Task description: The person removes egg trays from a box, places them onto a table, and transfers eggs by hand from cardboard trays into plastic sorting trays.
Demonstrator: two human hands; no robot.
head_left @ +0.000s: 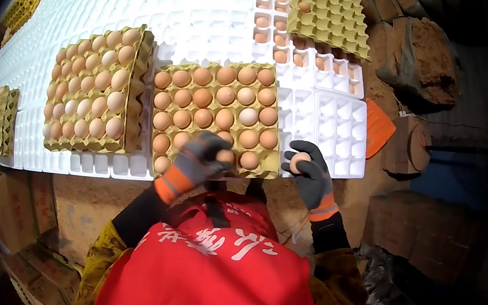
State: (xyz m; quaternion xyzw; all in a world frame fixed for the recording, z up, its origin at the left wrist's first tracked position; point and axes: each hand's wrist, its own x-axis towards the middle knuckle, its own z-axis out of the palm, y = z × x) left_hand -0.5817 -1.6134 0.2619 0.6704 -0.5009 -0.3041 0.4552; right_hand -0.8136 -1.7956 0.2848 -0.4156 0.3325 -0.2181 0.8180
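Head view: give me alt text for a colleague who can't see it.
The gloved right hand holds an egg beside a yellowish tray of eggs, while the gloved left hand reaches over that tray's near edge. White compartmented trays spread beyond, some holding eggs; a second egg-filled tray sits to the left.

Gloved left hand and right hand, fingers bent inward.

my head feed rn | right hand has one egg, just beside the pulp tray | left hand over that tray, kinda blurry, can't tell its grip | tray stack left of it, white trays underneath
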